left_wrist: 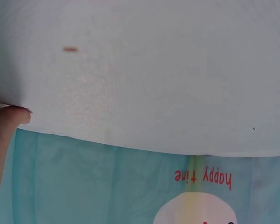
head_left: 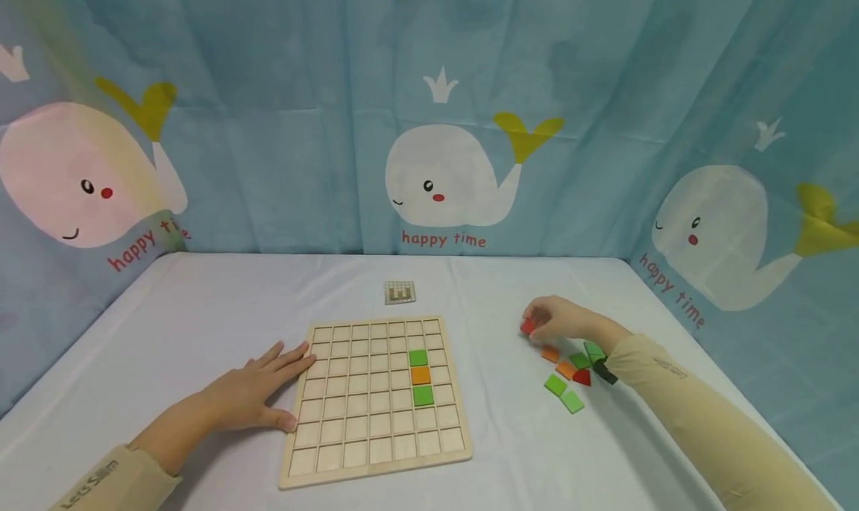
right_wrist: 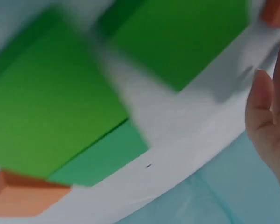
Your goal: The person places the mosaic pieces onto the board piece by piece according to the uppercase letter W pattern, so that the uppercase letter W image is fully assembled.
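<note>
My left hand (head_left: 244, 397) lies with its fingers spread across the left edge of a wooden grid board (head_left: 358, 405). In the board's right part, a green tile (head_left: 418, 357), an orange tile (head_left: 420, 375) and another green tile (head_left: 423, 396) sit one below the other. Off to the right, my right hand (head_left: 562, 319) pinches a red tile (head_left: 528, 326) low over the table, its fingers curled. Just below that hand lies an orange tile (head_left: 550, 353) in a loose group. The right wrist view shows large, blurred green tiles (right_wrist: 51, 107) near the camera.
Several loose tiles lie under the right forearm, among them a red tile (head_left: 581, 377) and a light green tile (head_left: 573, 401). A small patterned card (head_left: 400, 292) lies behind the board. A blue whale-print curtain (head_left: 282, 160) borders the white table (head_left: 235, 295).
</note>
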`<state>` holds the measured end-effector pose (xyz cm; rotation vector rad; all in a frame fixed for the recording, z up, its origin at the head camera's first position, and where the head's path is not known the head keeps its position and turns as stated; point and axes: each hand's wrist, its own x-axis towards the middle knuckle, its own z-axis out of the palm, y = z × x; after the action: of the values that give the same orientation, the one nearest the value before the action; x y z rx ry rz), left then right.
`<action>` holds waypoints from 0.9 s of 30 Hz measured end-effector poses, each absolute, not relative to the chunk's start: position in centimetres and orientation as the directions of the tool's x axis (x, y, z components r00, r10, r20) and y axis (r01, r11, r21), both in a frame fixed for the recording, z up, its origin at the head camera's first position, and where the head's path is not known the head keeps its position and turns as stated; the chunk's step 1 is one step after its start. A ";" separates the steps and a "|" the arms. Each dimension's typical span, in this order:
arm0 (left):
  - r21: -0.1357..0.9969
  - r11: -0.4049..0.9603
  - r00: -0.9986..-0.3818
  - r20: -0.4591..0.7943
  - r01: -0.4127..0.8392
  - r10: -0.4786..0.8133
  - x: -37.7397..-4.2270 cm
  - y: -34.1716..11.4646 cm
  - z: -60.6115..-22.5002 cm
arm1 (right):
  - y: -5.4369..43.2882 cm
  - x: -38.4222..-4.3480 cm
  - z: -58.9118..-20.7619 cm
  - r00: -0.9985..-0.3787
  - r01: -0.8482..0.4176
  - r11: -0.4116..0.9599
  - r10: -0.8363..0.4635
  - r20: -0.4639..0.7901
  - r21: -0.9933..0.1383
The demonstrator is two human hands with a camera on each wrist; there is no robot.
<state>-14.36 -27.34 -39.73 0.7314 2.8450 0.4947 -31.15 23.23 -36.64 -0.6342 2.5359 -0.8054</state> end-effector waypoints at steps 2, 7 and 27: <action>0.357 0.826 -0.868 -0.073 0.437 0.491 -14.3 -27.3 -39.7 | 23.0 -30.9 -36.4 -0.824 -0.281 0.705 -0.525 -0.212 -0.651; 0.359 0.831 -0.873 -0.080 0.425 0.481 -14.4 -27.3 -39.7 | 22.4 -30.1 -35.9 -0.853 -0.178 0.614 -0.486 -0.191 -0.769; 0.348 0.830 -0.869 -0.075 0.436 0.488 -14.1 -27.2 -39.5 | 17.8 -25.3 -33.8 -0.893 0.039 0.426 -0.391 -0.222 -0.904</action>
<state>-14.14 -27.18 -39.50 0.7250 2.8499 0.4840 -25.32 17.81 -33.82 -0.2999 2.2844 -1.4634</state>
